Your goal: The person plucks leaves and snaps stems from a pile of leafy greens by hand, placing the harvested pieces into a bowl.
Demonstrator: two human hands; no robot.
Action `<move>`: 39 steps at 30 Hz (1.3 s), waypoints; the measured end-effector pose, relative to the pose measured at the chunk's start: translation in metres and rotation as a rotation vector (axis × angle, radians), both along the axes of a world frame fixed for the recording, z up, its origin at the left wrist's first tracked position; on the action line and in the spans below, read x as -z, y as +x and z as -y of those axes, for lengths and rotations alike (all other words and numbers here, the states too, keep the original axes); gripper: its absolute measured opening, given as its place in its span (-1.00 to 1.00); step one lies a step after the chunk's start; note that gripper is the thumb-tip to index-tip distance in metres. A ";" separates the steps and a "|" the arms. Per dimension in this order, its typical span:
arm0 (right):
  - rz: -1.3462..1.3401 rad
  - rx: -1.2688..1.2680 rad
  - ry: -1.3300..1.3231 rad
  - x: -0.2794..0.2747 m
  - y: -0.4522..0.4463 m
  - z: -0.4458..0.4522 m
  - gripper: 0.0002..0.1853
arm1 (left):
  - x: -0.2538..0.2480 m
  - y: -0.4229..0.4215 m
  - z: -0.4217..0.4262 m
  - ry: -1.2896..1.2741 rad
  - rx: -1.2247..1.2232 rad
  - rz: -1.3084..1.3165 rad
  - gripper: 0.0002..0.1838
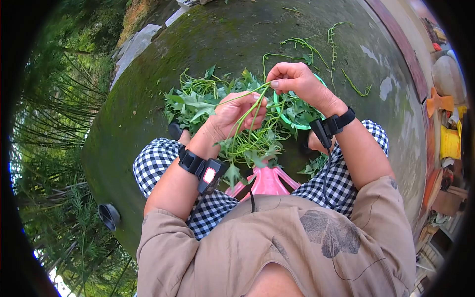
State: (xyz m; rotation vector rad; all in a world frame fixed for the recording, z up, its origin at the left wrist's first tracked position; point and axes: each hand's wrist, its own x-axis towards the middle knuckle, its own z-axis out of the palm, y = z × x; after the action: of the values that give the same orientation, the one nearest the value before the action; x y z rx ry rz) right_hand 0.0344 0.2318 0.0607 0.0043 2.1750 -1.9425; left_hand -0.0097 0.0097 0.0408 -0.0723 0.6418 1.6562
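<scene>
My left hand (240,115) is closed around several long leafy green stems (243,119), which look like sweet potato vines. Their leaves hang down past the wrist. Just above and to the right, my right hand (299,85) pinches the upper ends of the same stems between thumb and fingers. Beneath both hands lies a big heap of leafy greens (190,101) on the ground. Under my right hand is a bright green basket (283,117), partly hidden, with cut leaves in it. More stems lie bunched over a pink plastic stool or bag (267,183) between my knees.
Loose bare stems (332,47) are scattered on the mossy concrete (213,37) beyond the basket. A dark pot-like container (109,217) lies at the left edge near bushes. To the right, a ledge (403,42) borders household clutter, with a yellow container (450,142).
</scene>
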 end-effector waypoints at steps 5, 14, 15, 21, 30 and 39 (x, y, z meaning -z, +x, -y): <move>0.109 0.014 -0.008 0.002 0.003 -0.004 -0.85 | 0.006 0.003 -0.007 -0.175 -0.092 -0.211 -0.81; 0.154 -0.035 -0.109 0.001 0.010 -0.003 -0.88 | 0.019 0.007 -0.016 -0.438 -0.340 -0.356 -0.86; 0.155 -0.032 -0.117 0.000 0.010 -0.003 -0.88 | 0.024 0.002 -0.013 -0.381 -0.326 -0.351 -0.89; 0.178 -0.052 -0.077 0.001 0.008 -0.014 -0.90 | 0.019 -0.031 0.004 -0.335 -0.542 -0.201 -0.84; 0.215 -0.058 0.303 0.038 0.011 -0.021 -0.89 | -0.012 -0.083 0.064 -0.213 -0.699 -0.458 -0.75; 0.186 -0.048 0.202 0.025 -0.004 0.018 -0.85 | 0.010 0.003 -0.012 -0.562 -0.148 -0.749 -0.87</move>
State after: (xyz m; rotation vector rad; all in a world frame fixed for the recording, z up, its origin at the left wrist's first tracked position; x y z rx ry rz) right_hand 0.0304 0.2136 0.0353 0.1577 2.2136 -1.6192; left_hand -0.0066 0.0215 0.0310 0.1072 1.6954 1.5792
